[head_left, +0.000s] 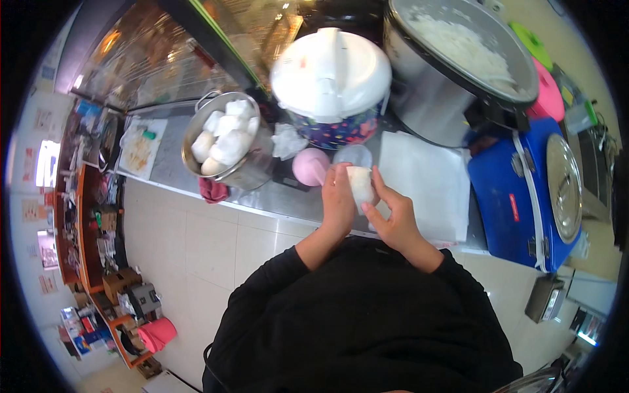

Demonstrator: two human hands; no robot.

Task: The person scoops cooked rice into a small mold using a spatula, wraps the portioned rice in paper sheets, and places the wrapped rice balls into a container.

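Between my two hands is a small white wrapped bundle (361, 185), held above the counter's front edge. My left hand (338, 201) grips its left side, while the fingers and thumb of my right hand (397, 216) press its right side and lower end. Just beyond lie a pink scoop (309, 167) and a small translucent bowl (355, 155). A stack of white paper sheets (425, 182) spreads to the right. On the left, a steel pot (250, 172) holds several similar white bundles (231, 132). Cooked rice (462, 46) fills a large open cooker (432, 103) at the back right.
A white-lidded rice cooker (331, 73) stands behind the scoop. Right of the sheets is a blue cooler box (501, 196) bearing a steel lid (563, 189). A dark red cloth (213, 190) hangs at the steel counter's edge (300, 212). A soiled cutting board (142, 147) lies far left.
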